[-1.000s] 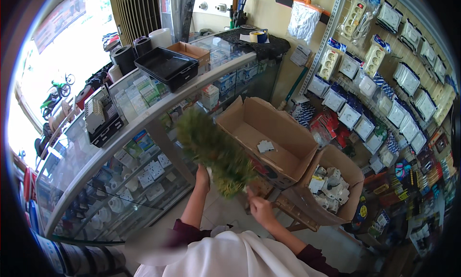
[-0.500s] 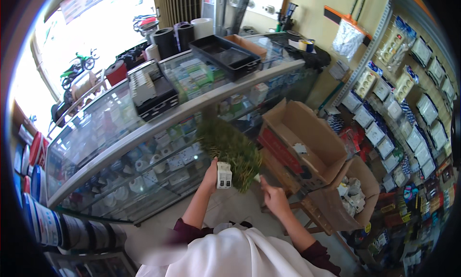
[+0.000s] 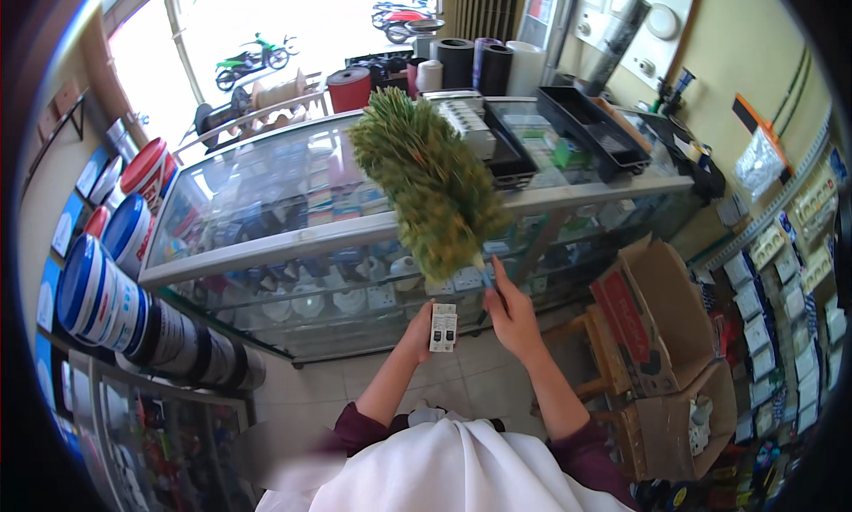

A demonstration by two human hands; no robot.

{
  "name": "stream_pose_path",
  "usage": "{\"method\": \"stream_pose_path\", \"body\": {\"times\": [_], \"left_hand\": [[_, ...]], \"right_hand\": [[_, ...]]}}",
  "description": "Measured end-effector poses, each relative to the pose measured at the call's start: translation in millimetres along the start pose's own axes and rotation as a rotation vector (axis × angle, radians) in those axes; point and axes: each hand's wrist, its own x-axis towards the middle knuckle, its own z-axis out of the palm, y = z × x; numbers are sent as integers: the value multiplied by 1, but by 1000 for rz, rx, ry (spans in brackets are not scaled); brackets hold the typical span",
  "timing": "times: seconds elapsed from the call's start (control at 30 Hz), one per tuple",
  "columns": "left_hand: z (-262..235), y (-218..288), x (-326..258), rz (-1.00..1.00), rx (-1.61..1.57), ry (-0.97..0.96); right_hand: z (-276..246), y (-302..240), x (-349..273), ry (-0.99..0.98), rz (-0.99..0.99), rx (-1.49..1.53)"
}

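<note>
A white circuit breaker (image 3: 443,328) with two black switches is gripped by my left hand (image 3: 416,334), low in front of my body. My right hand (image 3: 513,313), just to its right, is closed round the handle of a bushy green-brown feather duster (image 3: 430,188). The duster's head reaches up and leftward across the front rail of a glass display case (image 3: 293,232), and some of its tips overlap a row of white breakers (image 3: 463,126) in a black tray. From this view I cannot tell whether the feathers touch the glass.
Black trays (image 3: 593,130) and several rolls (image 3: 453,61) stand on the case. Cardboard boxes (image 3: 661,321) rest on a wooden stool (image 3: 603,361) at the right. Paint buckets (image 3: 98,281) line the left side. Packaged switches (image 3: 761,334) hang on the right wall.
My view has turned left. The duster has swung up from beside the cardboard box to over the display case. Both hands keep their hold, and my right hand is nearer the breaker.
</note>
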Motion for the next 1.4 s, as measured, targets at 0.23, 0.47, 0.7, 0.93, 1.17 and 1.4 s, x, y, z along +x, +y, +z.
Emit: {"method": "stream_pose_path", "body": {"times": [0.23,0.47,0.7,0.93,1.17,1.4], "left_hand": [[-45,14,-34,41,-50,58],[-76,16,-49,32,-149,38],[-88,32,-59,83,-170,-84],[-72,39,-50,41,-139,-90],[-24,60,-44,74,-72,11],[11,70,-33,71,-46,-31]], "right_hand": [[108,-20,127,-132,-243,-141],[205,-19,207,-109,-294,-315],[218,-51,205,-342,-138,-613],[133,-45,143,-300,-517,-150],[51,-59,54,-613,-380,-149],[48,-51,17,-314,-399,-356]]}}
